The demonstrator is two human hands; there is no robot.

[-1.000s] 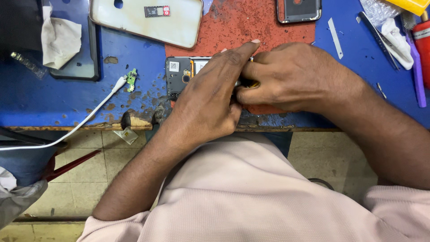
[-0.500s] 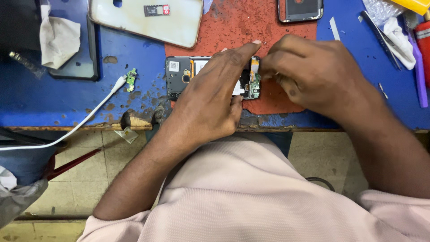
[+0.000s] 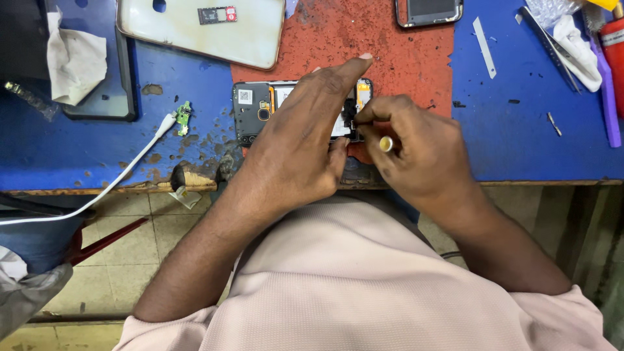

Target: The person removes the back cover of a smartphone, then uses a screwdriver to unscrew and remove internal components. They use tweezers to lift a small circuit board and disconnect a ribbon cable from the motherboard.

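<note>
An opened phone (image 3: 255, 110) with its back removed lies on the red mat (image 3: 338, 32) near the bench's front edge. My left hand (image 3: 296, 146) lies over the middle of it, fingers stretched across and pressing it down. My right hand (image 3: 409, 146), wearing a ring, pinches at the phone's right end with thumb and fingertips on a small dark part inside the frame. What exactly the fingertips grip is too small to tell.
A pale phone back cover (image 3: 201, 29) lies at the back left, another phone (image 3: 429, 10) at the back. A white cable (image 3: 123, 172) with a small green board (image 3: 184, 117) trails left. Cloth (image 3: 75, 58), tweezers (image 3: 549, 45), a metal blade (image 3: 484, 39) and a purple tool (image 3: 608, 91) lie around.
My right hand lifted off to the right of the phone, then came back down; its fingertips now pinch at the phone's right end. My left hand stayed over the phone.
</note>
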